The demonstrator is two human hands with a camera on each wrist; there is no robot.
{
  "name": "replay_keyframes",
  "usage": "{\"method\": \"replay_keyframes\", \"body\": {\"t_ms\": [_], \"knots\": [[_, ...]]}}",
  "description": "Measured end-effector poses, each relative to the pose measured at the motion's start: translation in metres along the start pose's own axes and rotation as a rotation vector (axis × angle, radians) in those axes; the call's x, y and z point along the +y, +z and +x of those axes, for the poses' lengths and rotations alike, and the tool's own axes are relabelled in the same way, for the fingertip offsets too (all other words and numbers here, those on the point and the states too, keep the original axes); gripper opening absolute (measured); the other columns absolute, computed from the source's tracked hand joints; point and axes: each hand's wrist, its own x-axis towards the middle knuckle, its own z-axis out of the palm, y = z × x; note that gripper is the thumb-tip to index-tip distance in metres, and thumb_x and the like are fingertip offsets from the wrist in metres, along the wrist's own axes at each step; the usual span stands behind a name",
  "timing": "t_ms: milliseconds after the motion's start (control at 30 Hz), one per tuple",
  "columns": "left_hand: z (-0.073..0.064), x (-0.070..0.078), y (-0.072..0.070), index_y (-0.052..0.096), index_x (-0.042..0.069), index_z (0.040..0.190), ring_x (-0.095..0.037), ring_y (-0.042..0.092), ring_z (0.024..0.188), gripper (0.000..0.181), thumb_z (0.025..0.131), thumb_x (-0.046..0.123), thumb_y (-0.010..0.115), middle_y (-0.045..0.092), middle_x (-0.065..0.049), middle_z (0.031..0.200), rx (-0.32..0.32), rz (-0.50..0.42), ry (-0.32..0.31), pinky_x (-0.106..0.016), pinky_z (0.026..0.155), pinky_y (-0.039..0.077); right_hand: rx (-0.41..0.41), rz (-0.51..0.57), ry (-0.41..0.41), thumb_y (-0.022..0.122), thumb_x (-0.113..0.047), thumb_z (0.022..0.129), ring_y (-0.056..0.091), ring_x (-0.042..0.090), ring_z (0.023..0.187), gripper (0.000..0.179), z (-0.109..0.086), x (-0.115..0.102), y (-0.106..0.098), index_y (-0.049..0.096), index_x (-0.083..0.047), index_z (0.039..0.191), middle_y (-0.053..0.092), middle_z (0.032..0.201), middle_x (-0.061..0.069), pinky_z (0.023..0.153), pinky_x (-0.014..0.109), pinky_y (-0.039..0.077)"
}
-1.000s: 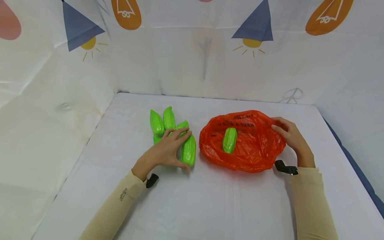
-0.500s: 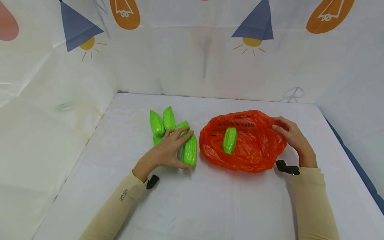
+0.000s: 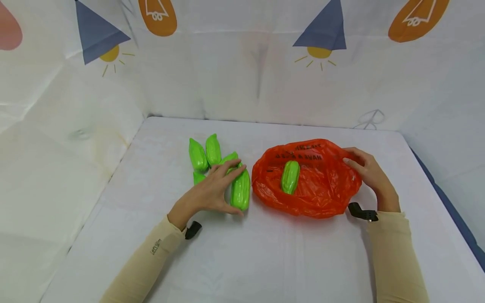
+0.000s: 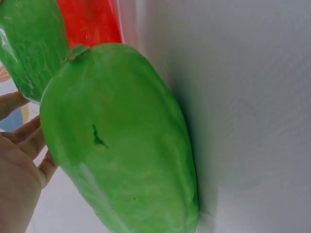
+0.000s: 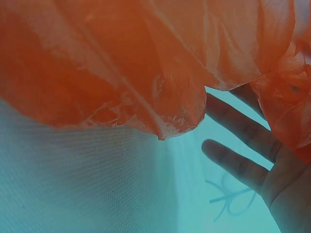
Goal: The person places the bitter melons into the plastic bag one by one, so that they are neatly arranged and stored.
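Note:
My left hand (image 3: 214, 190) spans a long, glossy, ridged green gourd (image 3: 241, 191), its fingers at the far end and its thumb at the near end. More green gourds (image 3: 198, 155) lie beyond and beside that hand, some partly hidden under it. In the left wrist view, one gourd (image 4: 121, 145) fills the middle, with the fingers (image 4: 29, 138) behind it at left. Thumb inside and fingers behind, my right hand (image 3: 369, 174) holds the right rim of a red plastic bag (image 3: 326, 189). The bag's mouth is spread wide, and a single green gourd (image 3: 290, 177) lies in it.
A white-covered table (image 3: 265, 261) bears everything. Behind it hangs a white cloth wall (image 3: 227, 84) printed with lamps and bulbs. More cloth closes off the left and right sides. A black strap (image 3: 361, 211) sits at the right wrist.
My left hand and the gourd within its span have shifted slightly right, toward the bag. My right hand and the bag have stayed nearly still.

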Motion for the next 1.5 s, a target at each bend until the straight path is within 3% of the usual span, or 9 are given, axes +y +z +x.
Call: {"method": "replay_keyframes", "body": {"t_ms": [467,900,1100,1267,1500], "knots": [[0.013,0.010,-0.001,0.033,0.003,0.151,-0.031,0.032,0.141,0.122,0.059,0.061,0.087,0.032,-0.017,0.152,0.098,0.003,0.076,-0.053,0.112,0.031,0.001,0.011,-0.063,0.054,-0.022,0.100,0.055,-0.005,0.097,0.041,0.003,0.006,0.002,0.052,-0.003,0.136,0.056,0.115,-0.022,0.077,0.008,0.051],[0.057,0.020,-0.032,0.032,0.003,0.151,-0.027,0.033,0.140,0.118,0.062,0.061,0.085,0.033,-0.018,0.151,0.146,0.028,0.177,-0.045,0.104,0.034,-0.003,0.004,-0.056,0.054,-0.020,0.100,0.054,-0.006,0.098,0.041,0.004,0.009,0.002,0.051,-0.002,0.137,0.057,0.119,-0.012,0.078,0.006,0.049],[0.088,0.036,-0.034,0.029,0.006,0.153,-0.025,0.031,0.142,0.119,0.065,0.067,0.080,0.029,-0.017,0.154,0.056,0.032,0.189,-0.043,0.109,0.030,-0.001,-0.006,-0.059,0.054,-0.019,0.100,0.054,-0.007,0.098,0.041,0.003,0.010,0.001,0.051,-0.002,0.137,0.057,0.118,-0.013,0.079,0.006,0.048],[0.123,0.055,-0.032,0.028,0.009,0.155,-0.024,0.031,0.141,0.121,0.064,0.072,0.077,0.028,-0.015,0.155,-0.028,0.062,0.205,-0.040,0.112,0.028,-0.002,0.012,-0.101,0.054,-0.017,0.100,0.055,-0.005,0.097,0.039,0.003,0.008,0.000,0.052,0.000,0.135,0.057,0.114,-0.020,0.080,0.006,0.048],[0.167,0.082,-0.018,0.026,0.013,0.155,-0.021,0.033,0.141,0.115,0.069,0.075,0.070,0.026,-0.012,0.156,-0.194,0.147,0.221,-0.034,0.112,0.026,0.015,0.022,-0.143,0.054,-0.018,0.100,0.056,-0.004,0.096,0.037,0.003,0.006,0.000,0.054,0.001,0.131,0.058,0.108,-0.023,0.081,0.005,0.046]]}}
